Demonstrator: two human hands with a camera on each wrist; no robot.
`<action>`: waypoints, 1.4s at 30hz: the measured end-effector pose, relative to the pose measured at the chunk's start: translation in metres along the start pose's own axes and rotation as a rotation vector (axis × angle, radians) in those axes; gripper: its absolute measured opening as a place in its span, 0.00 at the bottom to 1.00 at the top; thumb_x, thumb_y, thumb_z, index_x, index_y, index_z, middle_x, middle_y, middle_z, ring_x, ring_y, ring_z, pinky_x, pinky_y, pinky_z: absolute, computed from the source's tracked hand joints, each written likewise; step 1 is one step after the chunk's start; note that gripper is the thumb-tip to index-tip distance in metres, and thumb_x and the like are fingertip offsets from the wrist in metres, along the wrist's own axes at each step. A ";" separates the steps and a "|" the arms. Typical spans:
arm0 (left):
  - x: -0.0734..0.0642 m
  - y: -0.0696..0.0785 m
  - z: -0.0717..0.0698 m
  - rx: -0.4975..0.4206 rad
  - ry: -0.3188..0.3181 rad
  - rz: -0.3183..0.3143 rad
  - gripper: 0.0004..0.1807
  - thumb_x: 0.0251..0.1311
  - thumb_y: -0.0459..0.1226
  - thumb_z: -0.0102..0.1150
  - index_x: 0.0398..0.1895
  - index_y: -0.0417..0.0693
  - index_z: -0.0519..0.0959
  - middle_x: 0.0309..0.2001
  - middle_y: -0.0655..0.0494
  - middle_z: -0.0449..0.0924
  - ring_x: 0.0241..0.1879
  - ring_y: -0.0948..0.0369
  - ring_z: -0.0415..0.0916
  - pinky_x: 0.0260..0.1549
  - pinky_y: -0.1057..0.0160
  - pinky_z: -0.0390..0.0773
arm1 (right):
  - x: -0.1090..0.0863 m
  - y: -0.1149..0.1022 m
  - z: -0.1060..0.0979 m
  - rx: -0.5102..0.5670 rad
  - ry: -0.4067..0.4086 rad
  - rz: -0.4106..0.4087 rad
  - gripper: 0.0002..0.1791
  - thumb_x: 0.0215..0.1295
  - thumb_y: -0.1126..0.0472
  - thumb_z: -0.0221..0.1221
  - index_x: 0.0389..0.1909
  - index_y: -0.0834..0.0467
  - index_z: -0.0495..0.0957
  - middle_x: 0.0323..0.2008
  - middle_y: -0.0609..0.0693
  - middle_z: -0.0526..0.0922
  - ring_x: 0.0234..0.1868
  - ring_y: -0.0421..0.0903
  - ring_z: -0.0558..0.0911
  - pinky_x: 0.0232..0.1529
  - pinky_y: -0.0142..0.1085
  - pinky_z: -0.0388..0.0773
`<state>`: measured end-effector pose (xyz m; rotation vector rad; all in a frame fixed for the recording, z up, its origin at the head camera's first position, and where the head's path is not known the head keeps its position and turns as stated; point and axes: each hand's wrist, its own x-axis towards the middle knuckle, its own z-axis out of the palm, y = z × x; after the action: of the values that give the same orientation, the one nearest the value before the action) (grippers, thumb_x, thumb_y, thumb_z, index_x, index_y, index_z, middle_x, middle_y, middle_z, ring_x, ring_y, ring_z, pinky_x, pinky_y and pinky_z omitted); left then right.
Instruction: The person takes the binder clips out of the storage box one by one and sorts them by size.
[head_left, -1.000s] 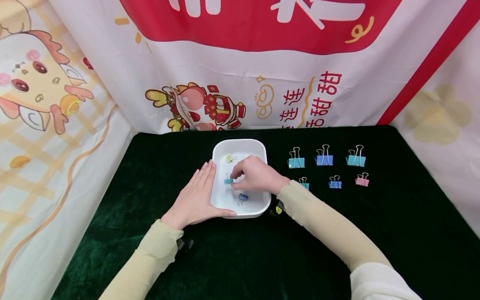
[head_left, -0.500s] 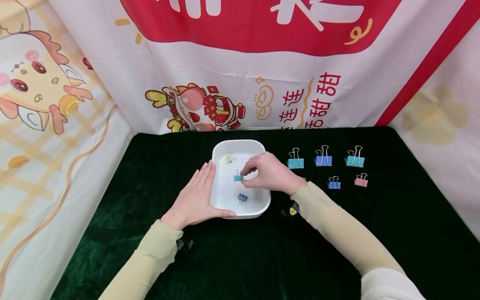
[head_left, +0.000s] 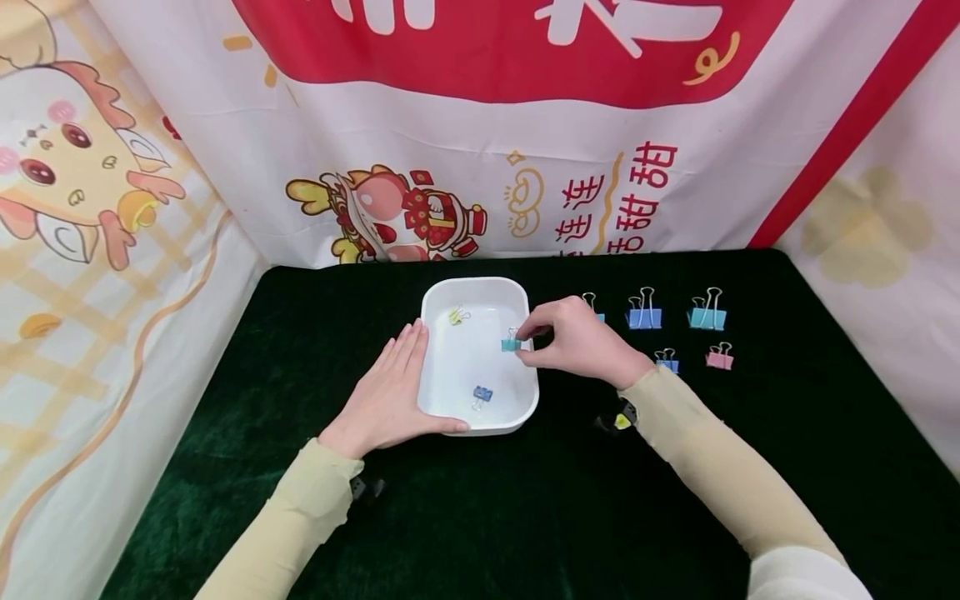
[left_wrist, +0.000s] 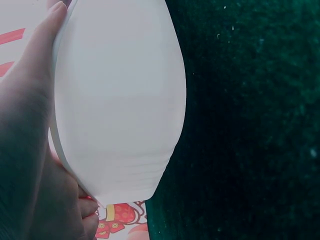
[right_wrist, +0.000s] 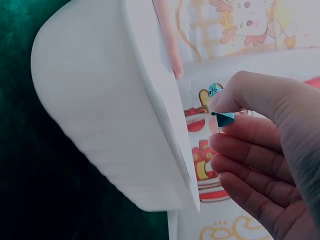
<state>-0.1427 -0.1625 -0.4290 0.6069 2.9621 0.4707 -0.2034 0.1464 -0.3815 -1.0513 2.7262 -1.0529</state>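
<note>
My right hand (head_left: 573,340) pinches a small teal binder clip (head_left: 511,343) between thumb and fingertips, over the right rim of a white plastic tray (head_left: 442,375). In the right wrist view the teal clip (right_wrist: 225,119) shows between the thumb and index finger, and the other fingers are loosely bent. My left hand (head_left: 386,392) rests along the tray's left side, its fingers straight, with the thumb at the near rim. In the tray lie a yellow binder clip (head_left: 458,317) towards the back and a blue one (head_left: 483,393) nearer the front.
Right of the tray, a back row holds a teal binder clip (head_left: 600,317), partly behind my right hand, a large blue one (head_left: 644,317) and another teal one (head_left: 707,317). In front stand a small blue clip (head_left: 667,363) and a pink one (head_left: 720,360). Dark green cloth (head_left: 480,517) covers the table.
My right hand has moved right, carrying the teal binder clip from the tray's middle to its right rim. My left hand stays at the tray's side.
</note>
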 end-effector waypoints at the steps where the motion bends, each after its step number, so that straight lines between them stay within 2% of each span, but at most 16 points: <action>1: 0.000 0.000 0.000 0.001 0.000 -0.001 0.78 0.40 0.83 0.56 0.83 0.45 0.37 0.82 0.52 0.31 0.80 0.55 0.30 0.75 0.49 0.40 | -0.002 0.001 -0.002 0.008 0.002 0.007 0.08 0.55 0.61 0.76 0.37 0.55 0.89 0.36 0.45 0.88 0.40 0.46 0.86 0.39 0.39 0.85; 8: 0.001 -0.002 0.002 0.012 0.003 0.003 0.78 0.39 0.84 0.52 0.83 0.47 0.35 0.82 0.52 0.32 0.80 0.56 0.30 0.76 0.50 0.40 | -0.022 0.019 -0.008 -0.011 0.046 0.030 0.09 0.55 0.60 0.76 0.36 0.52 0.89 0.36 0.40 0.86 0.39 0.42 0.86 0.40 0.38 0.85; 14: 0.002 -0.002 0.001 0.014 0.008 0.010 0.78 0.39 0.84 0.54 0.83 0.46 0.36 0.82 0.51 0.33 0.80 0.55 0.31 0.75 0.50 0.41 | -0.043 0.031 -0.016 -0.009 0.076 0.065 0.08 0.55 0.60 0.76 0.35 0.51 0.89 0.35 0.44 0.88 0.36 0.44 0.85 0.37 0.41 0.85; 18: 0.002 -0.002 0.001 0.009 0.002 0.006 0.78 0.40 0.83 0.55 0.83 0.46 0.35 0.82 0.51 0.32 0.80 0.55 0.31 0.76 0.50 0.40 | -0.057 0.039 -0.020 -0.026 0.061 0.099 0.08 0.55 0.59 0.76 0.36 0.50 0.89 0.35 0.45 0.88 0.38 0.46 0.86 0.40 0.46 0.85; 23: 0.002 -0.002 0.000 0.006 -0.002 0.008 0.77 0.41 0.82 0.56 0.83 0.48 0.33 0.82 0.51 0.32 0.80 0.56 0.31 0.76 0.50 0.39 | -0.076 0.051 -0.022 -0.044 0.045 0.146 0.08 0.55 0.60 0.76 0.35 0.51 0.89 0.35 0.43 0.88 0.37 0.45 0.86 0.40 0.46 0.85; 29: 0.002 -0.002 0.001 0.003 -0.005 0.006 0.77 0.41 0.82 0.55 0.83 0.49 0.33 0.82 0.52 0.31 0.80 0.56 0.30 0.76 0.51 0.39 | -0.099 0.064 -0.020 -0.073 -0.001 0.196 0.08 0.54 0.60 0.76 0.35 0.48 0.89 0.35 0.37 0.86 0.39 0.41 0.84 0.43 0.45 0.84; 36: 0.002 -0.001 0.001 -0.001 -0.004 0.003 0.77 0.41 0.81 0.57 0.83 0.49 0.32 0.82 0.52 0.31 0.80 0.56 0.30 0.76 0.51 0.39 | -0.122 0.073 -0.016 -0.089 -0.042 0.250 0.08 0.54 0.58 0.76 0.35 0.47 0.89 0.34 0.36 0.85 0.38 0.37 0.84 0.41 0.41 0.84; 42: 0.002 -0.002 0.002 0.010 -0.002 0.004 0.77 0.41 0.82 0.56 0.83 0.48 0.32 0.82 0.51 0.32 0.80 0.56 0.30 0.76 0.50 0.39 | -0.134 0.079 -0.012 -0.105 -0.044 0.244 0.08 0.54 0.59 0.76 0.34 0.46 0.88 0.34 0.35 0.84 0.38 0.36 0.83 0.41 0.38 0.84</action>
<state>-0.1445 -0.1627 -0.4312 0.6145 2.9632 0.4557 -0.1493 0.2772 -0.4466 -0.7179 2.8086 -0.8483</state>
